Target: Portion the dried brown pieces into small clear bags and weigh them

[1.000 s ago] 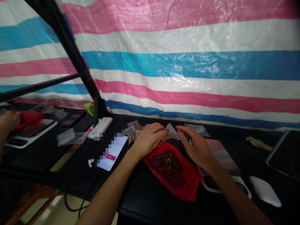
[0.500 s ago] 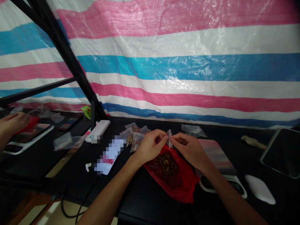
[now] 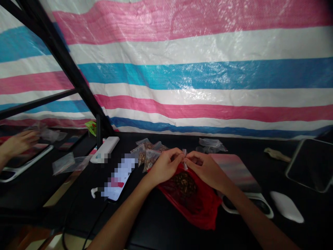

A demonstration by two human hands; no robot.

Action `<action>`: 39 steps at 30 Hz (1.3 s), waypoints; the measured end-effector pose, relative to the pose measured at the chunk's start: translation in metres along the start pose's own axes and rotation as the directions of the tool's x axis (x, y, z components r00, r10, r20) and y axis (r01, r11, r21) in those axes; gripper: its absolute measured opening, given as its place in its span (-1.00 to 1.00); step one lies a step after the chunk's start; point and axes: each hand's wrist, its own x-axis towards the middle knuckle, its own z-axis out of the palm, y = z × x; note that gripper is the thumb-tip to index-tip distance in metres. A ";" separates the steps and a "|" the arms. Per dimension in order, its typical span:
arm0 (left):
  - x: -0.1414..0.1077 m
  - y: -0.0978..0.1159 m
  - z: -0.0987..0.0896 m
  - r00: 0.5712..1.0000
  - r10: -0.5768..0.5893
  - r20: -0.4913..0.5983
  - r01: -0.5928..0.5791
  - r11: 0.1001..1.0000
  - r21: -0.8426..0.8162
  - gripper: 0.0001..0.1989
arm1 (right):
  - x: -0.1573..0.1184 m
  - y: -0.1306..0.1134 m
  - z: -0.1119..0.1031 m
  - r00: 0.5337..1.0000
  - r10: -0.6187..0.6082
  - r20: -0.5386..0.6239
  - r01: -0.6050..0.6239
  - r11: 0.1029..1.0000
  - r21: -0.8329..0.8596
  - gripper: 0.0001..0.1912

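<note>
clear zip bag (image 3: pixel 185 159) — pinched near its top by the left hand (image 3: pixel 165 166) and the right hand (image 3: pixel 205 170), both curled nearly closed on it — hangs above the red plastic bag (image 3: pixel 187 198) mid black tabletop (image 3: pixel 145 222), where a slipped pinch could drop it among the dark loose pieces (image 3: pixel 183 184).

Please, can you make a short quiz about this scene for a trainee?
1. What do the left hand and the right hand pinch together?
2. True or false: the right hand holds the white power bank.
3. What lies inside the red plastic bag? A: dark brown pieces; B: clear water; C: white powder.

Key: 1. A small clear plastic bag. 2. False. 3. A.
</note>
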 end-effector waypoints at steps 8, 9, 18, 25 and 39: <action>-0.005 0.002 -0.001 0.997 0.042 0.058 -0.056 0.961 0.272 -0.77 | -0.003 0.003 0.005 0.999 0.004 -0.039 -0.010 0.989 -0.146 -0.79; -0.005 0.003 0.000 0.997 0.058 0.047 -0.070 0.947 0.315 -0.80 | -0.004 0.003 0.006 0.998 -0.004 -0.066 -0.008 0.983 -0.182 -0.81; -0.007 0.011 0.004 0.979 0.198 -0.038 -0.140 0.801 0.583 -0.85 | -0.004 -0.002 -0.004 0.963 -0.134 -0.236 0.042 0.933 -0.357 -0.86; -0.010 0.012 -0.006 0.929 0.366 0.053 -0.343 0.799 0.494 -0.85 | -0.004 -0.002 -0.008 0.988 0.118 -0.099 -0.110 0.990 0.085 -0.36; -0.084 0.038 -0.005 0.991 0.017 -0.134 0.060 0.836 0.545 -0.79 | -0.019 -0.020 -0.013 0.987 -0.030 0.156 0.011 0.993 0.120 -0.43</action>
